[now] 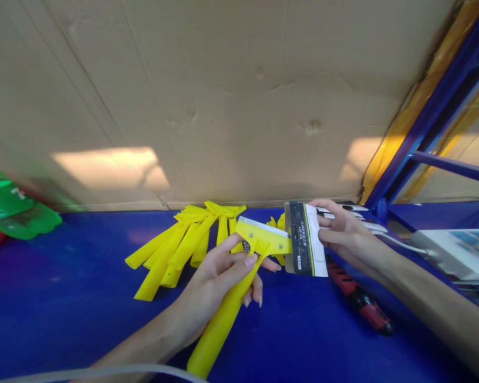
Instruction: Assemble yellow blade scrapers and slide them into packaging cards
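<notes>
My left hand point(219, 274) is closed round the neck of a yellow scraper point(219, 330), whose handle slants down toward me. The scraper's wide head carries a metal strip and two screws, and points up and right. My right hand point(345, 231) grips a small black-and-white printed cardboard sleeve point(306, 239) by its right side. One end of the scraper head meets the sleeve's left opening; how far in it reaches is hidden. Behind my left hand, several yellow scraper handles point(179, 239) lie in a pile on the blue table point(83, 298).
A red and black electric screwdriver point(361, 300) lies below my right forearm. White-and-black pieces point(355, 209) lie behind my right hand. At right are a white box with a cable point(451, 255) and a blue metal frame point(419, 117). A green bottle point(19, 207) lies left, before a cardboard wall point(239, 96).
</notes>
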Motion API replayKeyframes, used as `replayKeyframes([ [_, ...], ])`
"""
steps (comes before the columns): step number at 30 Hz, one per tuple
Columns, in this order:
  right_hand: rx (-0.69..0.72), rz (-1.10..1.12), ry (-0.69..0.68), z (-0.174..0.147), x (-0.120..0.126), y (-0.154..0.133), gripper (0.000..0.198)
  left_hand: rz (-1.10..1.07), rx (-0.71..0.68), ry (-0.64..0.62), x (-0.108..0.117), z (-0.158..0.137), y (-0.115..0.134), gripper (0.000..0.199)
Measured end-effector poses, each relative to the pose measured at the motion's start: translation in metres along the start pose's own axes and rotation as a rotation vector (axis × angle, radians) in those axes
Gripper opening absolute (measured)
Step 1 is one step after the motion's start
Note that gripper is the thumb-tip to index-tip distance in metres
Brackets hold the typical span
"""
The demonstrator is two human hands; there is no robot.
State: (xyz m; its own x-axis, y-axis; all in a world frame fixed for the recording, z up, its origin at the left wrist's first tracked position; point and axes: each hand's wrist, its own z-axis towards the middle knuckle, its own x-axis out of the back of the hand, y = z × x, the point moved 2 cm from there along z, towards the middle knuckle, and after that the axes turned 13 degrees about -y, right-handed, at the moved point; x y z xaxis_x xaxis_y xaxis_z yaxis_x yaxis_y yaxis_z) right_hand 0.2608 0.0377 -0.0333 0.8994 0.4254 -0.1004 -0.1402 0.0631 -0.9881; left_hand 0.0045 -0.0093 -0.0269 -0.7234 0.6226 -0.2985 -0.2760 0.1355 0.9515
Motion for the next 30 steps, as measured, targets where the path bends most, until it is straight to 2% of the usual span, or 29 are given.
replayKeyframes([
  [8,0.046,-0.127,-0.051,0.000,-0.012,0.000,0.055,0.066,0.047,0.093,-0.001,-0.002,0.002,0.015],
  [12,0.058,-0.128,-0.037,0.000,-0.012,0.003,0.052,-0.035,-0.057,0.221,-0.001,-0.002,0.008,0.015],
  [15,0.041,-0.086,-0.094,-0.001,-0.015,0.004,0.052,-0.167,-0.117,0.306,0.000,0.000,0.014,0.014],
  [18,0.012,-0.049,-0.182,-0.002,-0.020,0.004,0.052,-0.274,-0.158,0.392,0.003,0.001,0.020,0.024],
  [22,-0.012,-0.037,-0.242,-0.003,-0.026,0.001,0.052,-0.313,-0.231,0.467,0.009,0.003,0.026,0.038],
  [30,-0.012,-0.059,-0.308,-0.003,-0.023,0.014,0.047,-0.343,-0.271,0.494,0.014,0.007,0.028,0.050],
])
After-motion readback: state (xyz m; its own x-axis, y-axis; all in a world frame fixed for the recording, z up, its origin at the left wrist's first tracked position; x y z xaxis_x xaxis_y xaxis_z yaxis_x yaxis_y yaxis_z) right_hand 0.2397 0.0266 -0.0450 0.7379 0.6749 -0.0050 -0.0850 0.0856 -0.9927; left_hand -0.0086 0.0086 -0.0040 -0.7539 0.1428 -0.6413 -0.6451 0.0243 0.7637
